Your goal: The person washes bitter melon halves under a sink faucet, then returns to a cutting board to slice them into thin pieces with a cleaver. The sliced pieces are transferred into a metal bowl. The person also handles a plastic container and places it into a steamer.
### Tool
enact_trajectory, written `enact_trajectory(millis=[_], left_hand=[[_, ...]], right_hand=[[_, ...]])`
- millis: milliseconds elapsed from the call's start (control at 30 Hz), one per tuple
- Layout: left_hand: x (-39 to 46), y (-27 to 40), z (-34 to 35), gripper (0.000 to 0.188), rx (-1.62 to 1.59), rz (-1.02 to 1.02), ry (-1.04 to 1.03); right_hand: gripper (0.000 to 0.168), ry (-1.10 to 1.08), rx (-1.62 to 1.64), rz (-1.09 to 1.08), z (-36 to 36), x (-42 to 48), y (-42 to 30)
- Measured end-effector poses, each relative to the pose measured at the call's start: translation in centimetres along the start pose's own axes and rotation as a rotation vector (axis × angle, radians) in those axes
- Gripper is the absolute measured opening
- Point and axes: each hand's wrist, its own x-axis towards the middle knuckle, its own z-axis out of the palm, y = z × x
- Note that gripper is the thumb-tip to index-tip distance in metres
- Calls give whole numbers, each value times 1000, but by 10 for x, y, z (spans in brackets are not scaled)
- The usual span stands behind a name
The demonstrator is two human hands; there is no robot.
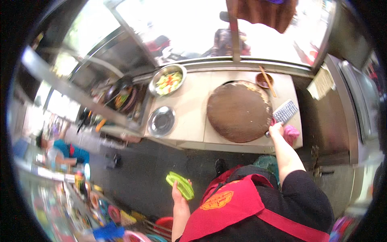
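Note:
My left hand (179, 193) holds a pale green, lengthwise-opened vegetable (180, 185) over the dark floor. At the right front of the counter, my right hand (276, 129) is closed around something beside the round wooden chopping board (239, 112); a dark handle end shows under it. A cleaver with a patterned blade (285, 111) lies just beyond that hand, and a pink cloth (291, 135) is right of it. Whether the hand grips the cleaver's handle or the cloth I cannot tell. A steel bowl of cut vegetables (168, 80) stands at the back left, behind an empty steel bowl (161, 121).
A brown bowl (264, 80) with a wooden stick across it stands behind the board. Left of the counter is a stove with a wok (122, 98). A steel appliance (347, 109) stands at the right. Crowded shelves and another person (65, 154) are at the lower left.

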Motion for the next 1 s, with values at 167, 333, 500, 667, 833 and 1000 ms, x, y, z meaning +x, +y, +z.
enact_trajectory(millis=[167, 333, 500, 667, 833, 1000], left_hand=[[67, 37, 108, 36, 255, -193, -292], [128, 29, 176, 32, 597, -287, -520], [145, -14, 247, 32, 803, -332, -684], [154, -49, 302, 31, 905, -170, -793], [176, -63, 321, 29, 1204, 244, -758], [169, -41, 310, 23, 492, -313, -778]], right_hand=[[41, 150, 175, 291, 9, 0, 2], [29, 73, 772, 245, 9, -6, 27], [8, 15, 1199, 183, -20, -50, 36], [15, 61, 1110, 118, -55, -101, 26], [18, 5, 1104, 1, -74, -107, 26], [19, -97, 1054, -151, -86, -113, 8]])
